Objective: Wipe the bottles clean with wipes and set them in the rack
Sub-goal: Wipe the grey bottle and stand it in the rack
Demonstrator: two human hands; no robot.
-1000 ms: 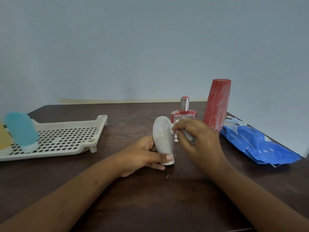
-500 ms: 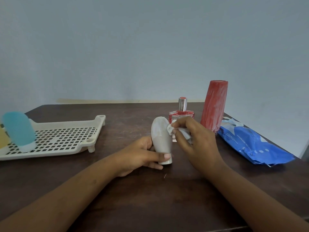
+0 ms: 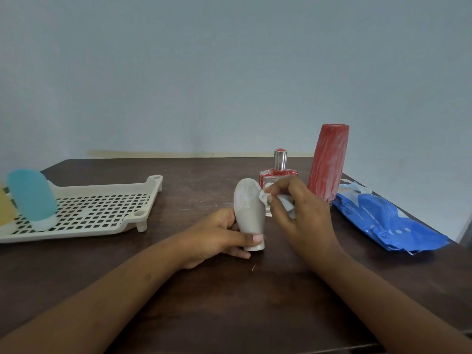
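A grey-white squeeze bottle stands cap-down on the dark table. My left hand grips it low, thumb across the front near the cap. My right hand pinches a crumpled white wipe and presses it against the bottle's upper right side. Behind them stand a small red-and-clear perfume bottle with a silver cap and a tall red bottle streaked with white. At the left, a cream perforated rack holds a blue bottle, cap down, and a yellow one cut off by the frame edge.
A blue pack of wipes lies at the table's right edge, just right of the tall red bottle. The dark wooden table stands against a pale blue wall.
My right hand has slid the wipe a little along the bottle's upper side. The left hand keeps the same grip and the bottle stays in place.
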